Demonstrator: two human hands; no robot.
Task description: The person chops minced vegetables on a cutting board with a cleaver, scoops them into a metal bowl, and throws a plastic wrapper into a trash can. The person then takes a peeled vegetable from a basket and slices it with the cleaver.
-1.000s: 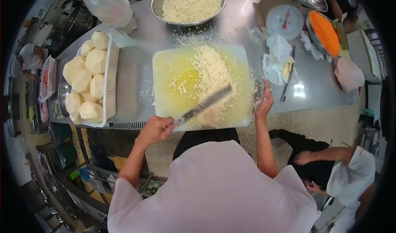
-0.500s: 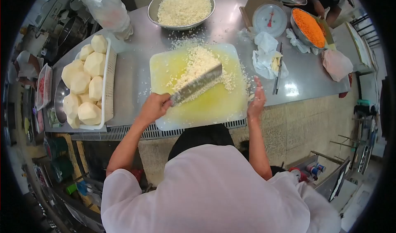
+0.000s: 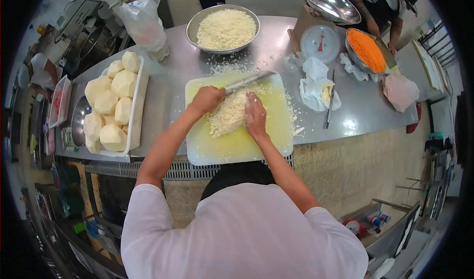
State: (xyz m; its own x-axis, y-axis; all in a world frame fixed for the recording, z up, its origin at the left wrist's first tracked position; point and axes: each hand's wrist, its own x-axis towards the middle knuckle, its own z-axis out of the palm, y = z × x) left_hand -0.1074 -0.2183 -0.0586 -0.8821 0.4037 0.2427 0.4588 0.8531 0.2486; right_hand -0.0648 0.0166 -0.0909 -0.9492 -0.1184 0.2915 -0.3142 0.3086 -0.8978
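Note:
My left hand (image 3: pixel 207 99) is wrapped round the handle of a cleaver (image 3: pixel 249 81). Its blade stands on edge along the far side of a heap of finely chopped pale vegetable (image 3: pixel 227 116). Against the heap's right side rests my right hand (image 3: pixel 256 115), fingers stretched out and touching the pieces, with no tool in it. Heap and blade are on a yellowish cutting board (image 3: pixel 271 143). Behind the board stands a metal bowl (image 3: pixel 190 32) full of the same chopped pieces, and loose bits lie scattered on the counter between them.
A white basket (image 3: pixel 138 109) of large peeled root vegetables stands left. At right are a dial scale (image 3: pixel 320 44), a crumpled plastic bag (image 3: pixel 313 84), a knife (image 3: pixel 330 101), a bowl of chopped orange food (image 3: pixel 366 51) and a pink bag (image 3: pixel 401 91). A co-worker's arms (image 3: pixel 368 22) show behind.
My right hand has moved left from the board's right edge onto the heap. The cleaver has gone from lying across the heap to its far side, and the heap is pushed together.

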